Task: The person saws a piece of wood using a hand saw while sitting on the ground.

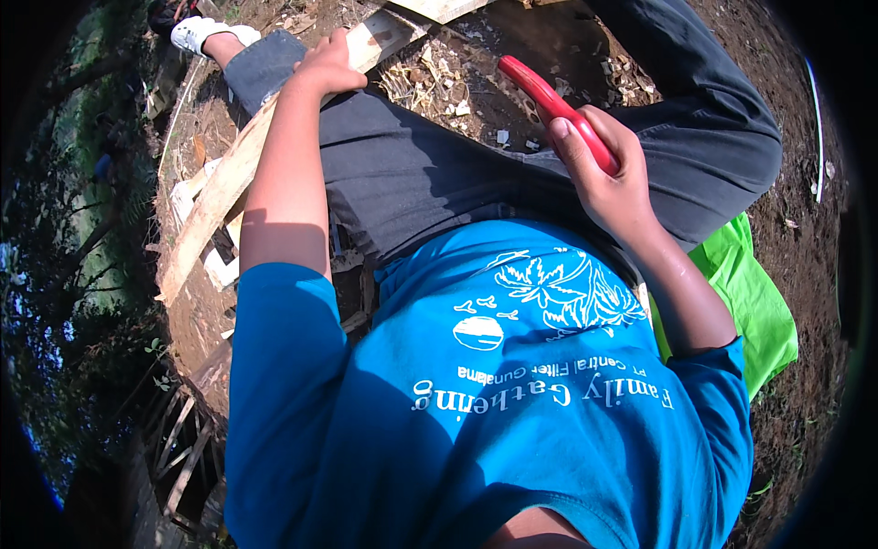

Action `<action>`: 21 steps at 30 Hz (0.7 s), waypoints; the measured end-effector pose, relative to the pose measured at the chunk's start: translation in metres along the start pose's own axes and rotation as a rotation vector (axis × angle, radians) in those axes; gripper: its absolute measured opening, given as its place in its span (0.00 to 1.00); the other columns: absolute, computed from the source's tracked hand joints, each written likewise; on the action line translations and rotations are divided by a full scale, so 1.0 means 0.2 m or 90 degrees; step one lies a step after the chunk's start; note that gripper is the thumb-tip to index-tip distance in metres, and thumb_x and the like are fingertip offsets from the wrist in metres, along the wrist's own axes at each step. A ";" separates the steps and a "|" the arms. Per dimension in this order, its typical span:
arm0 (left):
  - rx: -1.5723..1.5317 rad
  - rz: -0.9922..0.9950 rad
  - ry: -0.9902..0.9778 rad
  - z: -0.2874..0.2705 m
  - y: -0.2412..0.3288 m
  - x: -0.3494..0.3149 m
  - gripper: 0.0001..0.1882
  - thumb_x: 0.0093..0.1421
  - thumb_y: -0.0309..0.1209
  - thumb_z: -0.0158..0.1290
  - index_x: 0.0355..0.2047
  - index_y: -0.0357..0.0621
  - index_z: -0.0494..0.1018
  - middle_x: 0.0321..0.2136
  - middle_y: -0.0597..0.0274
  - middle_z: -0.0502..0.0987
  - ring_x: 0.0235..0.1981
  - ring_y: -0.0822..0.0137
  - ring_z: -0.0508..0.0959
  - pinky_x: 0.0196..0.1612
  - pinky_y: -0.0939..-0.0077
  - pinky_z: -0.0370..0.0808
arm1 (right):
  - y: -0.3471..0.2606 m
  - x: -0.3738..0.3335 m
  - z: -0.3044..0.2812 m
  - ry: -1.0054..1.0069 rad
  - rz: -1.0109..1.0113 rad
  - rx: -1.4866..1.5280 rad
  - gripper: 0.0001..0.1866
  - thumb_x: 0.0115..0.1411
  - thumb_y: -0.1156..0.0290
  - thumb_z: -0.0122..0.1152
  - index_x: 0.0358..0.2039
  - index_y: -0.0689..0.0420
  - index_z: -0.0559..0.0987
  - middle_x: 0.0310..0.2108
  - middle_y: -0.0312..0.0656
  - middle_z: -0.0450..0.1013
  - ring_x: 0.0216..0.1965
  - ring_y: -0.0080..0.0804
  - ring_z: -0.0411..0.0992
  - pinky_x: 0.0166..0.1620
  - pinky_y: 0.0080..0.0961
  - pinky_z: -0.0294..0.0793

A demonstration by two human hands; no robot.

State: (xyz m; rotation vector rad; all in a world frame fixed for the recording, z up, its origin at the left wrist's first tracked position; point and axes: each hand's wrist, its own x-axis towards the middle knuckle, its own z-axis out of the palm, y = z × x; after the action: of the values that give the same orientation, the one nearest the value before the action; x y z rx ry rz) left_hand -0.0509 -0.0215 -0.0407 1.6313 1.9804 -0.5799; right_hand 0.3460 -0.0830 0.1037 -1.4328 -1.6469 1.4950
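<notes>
My left hand [327,69] is closed over a long pale wooden plank [218,197], which slants beside and partly across my left leg. Its fingers wrap the far edge, and the thumb lies toward my trouser leg. Above my right thigh, my right hand [611,174] grips a glossy red, slightly curved tool handle [540,89]. The thumb lies along the handle, and the red end points forward and to the left. I cannot make out a blade or what kind of tool it is.
Wood chips and shavings [439,87] litter the brown soil between my legs. Another board [444,7] lies at the far edge. Bright green cloth [750,302] is by my right hip. A white-shod foot [197,35] shows at far left, and sticks [187,457] lie at lower left.
</notes>
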 end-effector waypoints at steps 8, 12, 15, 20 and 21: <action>0.016 -0.012 0.011 -0.01 0.06 0.01 0.51 0.44 0.40 0.65 0.69 0.48 0.56 0.65 0.47 0.67 0.66 0.45 0.69 0.64 0.41 0.66 | 0.05 0.54 0.31 0.012 0.002 -0.035 0.22 0.67 0.53 0.61 0.35 0.63 0.83 0.17 0.39 0.74 0.21 0.25 0.74 0.28 0.27 0.72; 0.020 -0.024 0.015 0.00 0.02 0.00 0.51 0.45 0.40 0.65 0.69 0.49 0.56 0.65 0.48 0.67 0.65 0.45 0.69 0.64 0.41 0.66 | 0.10 0.57 0.39 -0.004 -0.005 -0.027 0.22 0.69 0.51 0.62 0.41 0.61 0.84 0.22 0.35 0.75 0.24 0.21 0.70 0.30 0.24 0.69; 0.005 -0.027 0.022 -0.01 0.05 -0.03 0.51 0.45 0.40 0.65 0.69 0.49 0.56 0.65 0.48 0.67 0.65 0.44 0.69 0.63 0.40 0.66 | 0.13 0.53 0.35 -0.014 -0.005 -0.001 0.22 0.67 0.52 0.62 0.34 0.62 0.82 0.18 0.38 0.73 0.20 0.25 0.72 0.29 0.29 0.72; 0.008 -0.023 0.033 0.01 0.08 -0.04 0.51 0.45 0.41 0.66 0.69 0.49 0.56 0.65 0.48 0.68 0.65 0.43 0.70 0.62 0.38 0.67 | 0.12 0.47 0.32 -0.064 -0.015 -0.064 0.21 0.67 0.53 0.64 0.29 0.60 0.78 0.18 0.36 0.70 0.21 0.23 0.68 0.29 0.28 0.69; 0.031 -0.042 0.020 0.00 0.09 -0.05 0.53 0.46 0.40 0.64 0.72 0.52 0.52 0.66 0.49 0.66 0.66 0.44 0.69 0.64 0.39 0.66 | 0.16 0.46 0.32 -0.071 -0.027 -0.051 0.20 0.67 0.53 0.64 0.30 0.60 0.78 0.19 0.35 0.70 0.22 0.22 0.68 0.29 0.27 0.69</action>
State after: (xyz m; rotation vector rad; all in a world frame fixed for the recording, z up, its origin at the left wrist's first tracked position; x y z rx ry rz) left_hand -0.0309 -0.0263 -0.0351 1.6191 2.0647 -0.6349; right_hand 0.2707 -0.0306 0.0309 -1.3681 -1.8120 1.5261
